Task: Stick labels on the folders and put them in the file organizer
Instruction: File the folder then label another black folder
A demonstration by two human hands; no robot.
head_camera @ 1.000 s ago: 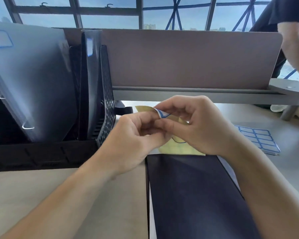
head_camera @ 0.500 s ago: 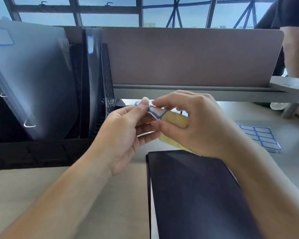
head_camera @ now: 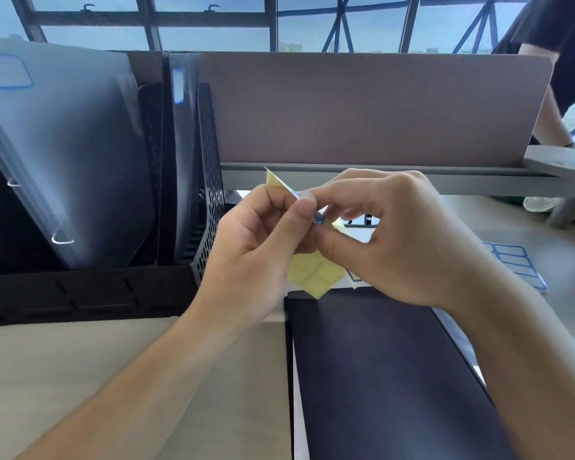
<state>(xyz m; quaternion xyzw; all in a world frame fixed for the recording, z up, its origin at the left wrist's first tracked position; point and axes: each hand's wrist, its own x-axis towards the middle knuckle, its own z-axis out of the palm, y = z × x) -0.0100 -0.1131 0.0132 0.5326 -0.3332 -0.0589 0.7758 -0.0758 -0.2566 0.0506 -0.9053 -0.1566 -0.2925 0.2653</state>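
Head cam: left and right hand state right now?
Left hand: closed, pinching the yellow-backed label sheet.
Right hand: closed, pinching the same label sheet at a blue-edged label; whether that label is peeled free cannot be told.

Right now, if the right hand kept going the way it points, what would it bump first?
The right hand points leftward at the left hand; both pinch the yellow label sheet between them, so the left hand comes first. Beyond it likely stands the file organizer, though depth is unclear.

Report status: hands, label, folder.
Hands: left hand and right hand both pinch the label sheet, mid-peel. The dark folder lies flat below, unlabelled as far as visible. Nothing blocks it.
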